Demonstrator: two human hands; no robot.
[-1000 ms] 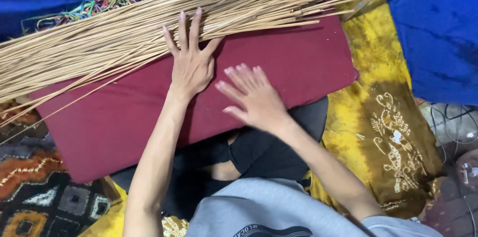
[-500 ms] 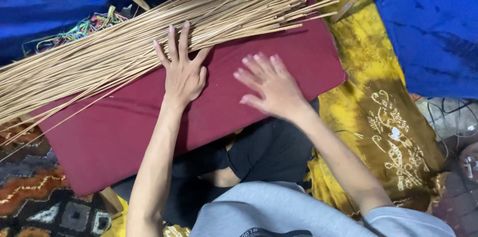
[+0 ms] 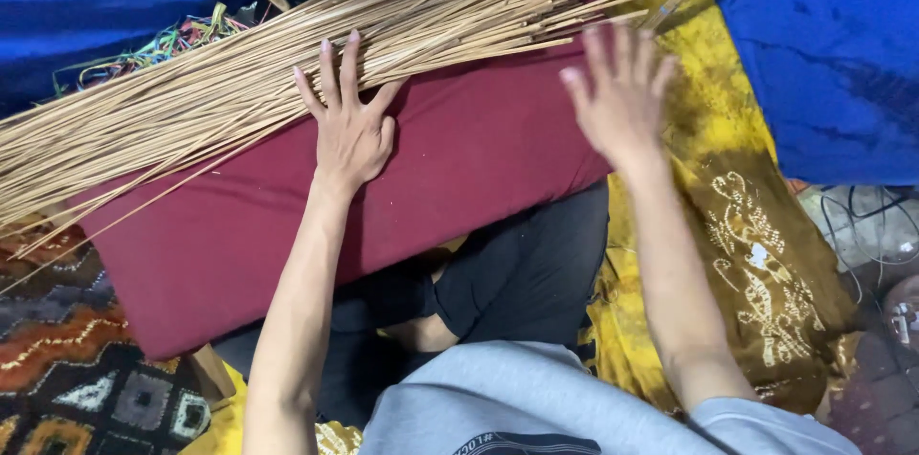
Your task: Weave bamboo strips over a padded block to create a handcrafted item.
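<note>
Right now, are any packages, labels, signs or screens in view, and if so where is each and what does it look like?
No packages, signs or screens.
Printed mark: on the grey shirt at the bottom edge, a dark curved patch with pale lettering, partly cut off.
</note>
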